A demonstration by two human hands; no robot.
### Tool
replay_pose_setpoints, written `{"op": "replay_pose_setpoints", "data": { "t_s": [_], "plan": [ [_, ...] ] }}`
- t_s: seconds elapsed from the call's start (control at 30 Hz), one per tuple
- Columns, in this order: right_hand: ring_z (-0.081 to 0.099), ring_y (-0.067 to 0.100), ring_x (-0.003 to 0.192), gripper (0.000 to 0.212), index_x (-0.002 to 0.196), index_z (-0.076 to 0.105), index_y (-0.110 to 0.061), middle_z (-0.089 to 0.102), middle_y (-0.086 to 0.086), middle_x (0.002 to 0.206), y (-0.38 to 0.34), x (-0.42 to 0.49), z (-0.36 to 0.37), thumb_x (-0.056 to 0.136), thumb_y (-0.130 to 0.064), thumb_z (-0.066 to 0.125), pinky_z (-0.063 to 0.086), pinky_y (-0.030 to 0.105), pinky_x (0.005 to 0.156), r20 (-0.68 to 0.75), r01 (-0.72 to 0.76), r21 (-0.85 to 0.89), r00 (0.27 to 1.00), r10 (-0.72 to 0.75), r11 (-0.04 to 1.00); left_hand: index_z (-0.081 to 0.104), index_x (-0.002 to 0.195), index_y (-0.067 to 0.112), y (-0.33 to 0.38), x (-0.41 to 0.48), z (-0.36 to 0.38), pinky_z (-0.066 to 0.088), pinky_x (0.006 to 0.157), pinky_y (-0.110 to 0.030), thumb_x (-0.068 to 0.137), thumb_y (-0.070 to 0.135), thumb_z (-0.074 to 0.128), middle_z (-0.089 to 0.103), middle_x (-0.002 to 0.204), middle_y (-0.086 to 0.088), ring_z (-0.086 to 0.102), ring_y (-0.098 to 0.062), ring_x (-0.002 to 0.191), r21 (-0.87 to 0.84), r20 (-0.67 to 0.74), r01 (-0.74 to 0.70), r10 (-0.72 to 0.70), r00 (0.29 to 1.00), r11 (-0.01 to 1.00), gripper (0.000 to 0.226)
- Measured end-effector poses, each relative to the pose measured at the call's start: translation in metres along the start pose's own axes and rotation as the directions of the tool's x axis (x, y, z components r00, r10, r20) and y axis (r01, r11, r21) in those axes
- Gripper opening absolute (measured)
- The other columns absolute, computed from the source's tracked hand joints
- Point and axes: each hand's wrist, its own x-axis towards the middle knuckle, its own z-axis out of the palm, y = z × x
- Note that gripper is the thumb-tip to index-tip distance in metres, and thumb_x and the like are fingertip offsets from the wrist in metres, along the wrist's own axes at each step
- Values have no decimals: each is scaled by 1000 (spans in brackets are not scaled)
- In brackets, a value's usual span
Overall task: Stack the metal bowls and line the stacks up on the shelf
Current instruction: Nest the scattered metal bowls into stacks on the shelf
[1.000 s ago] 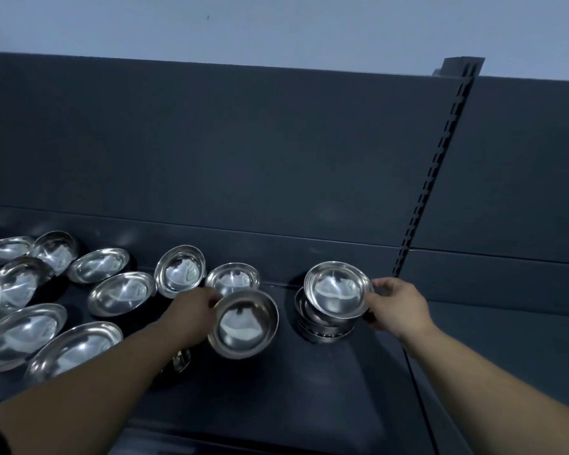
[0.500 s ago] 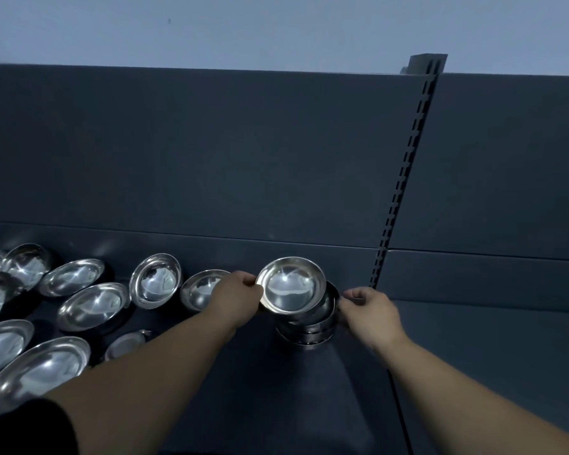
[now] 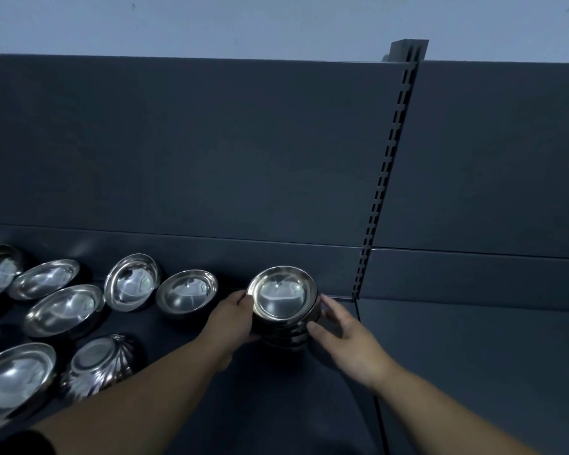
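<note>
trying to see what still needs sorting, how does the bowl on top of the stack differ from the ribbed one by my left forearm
The top bowl sits mouth up; the ribbed bowl lies base up. The top bowl crowns the stack between the left hand and right hand; the ribbed bowl lies unstacked on the shelf, no hand on it. Both are shiny metal.

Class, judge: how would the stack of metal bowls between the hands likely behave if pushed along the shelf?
The stack of bowls probably slides easily: polished steel on a smooth shelf. Its top bowl sits slightly tilted, so it may shift or rattle. The left hand and right hand flank it, likely steadying.
</note>
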Motion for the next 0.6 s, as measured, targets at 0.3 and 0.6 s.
{"op": "replay_pose_setpoints", "data": {
  "t_s": [0.3,0.6],
  "plan": [
    [52,6,124,102,149,19,-41,51,-15,135,9,13,-37,69,-30,81,44,26,104,-41,87,-274,994,-102,958,57,123,24,0,10,44,56,76,-28,98,24,46,65,118,-3,64,-19,106,-91,144,-8,21,989,996,27],
    [50,16,125,85,145,32,-25,52,-3,138,33,8,-43,74,-25,79,37,16,96,-155,-25,-410,987,-42,912,45,139,25,-14,3,47,40,107,-29,93,38,57,56,135,7,53,-7,120,164,136,-166,145,980,972,49]
  ]
}}
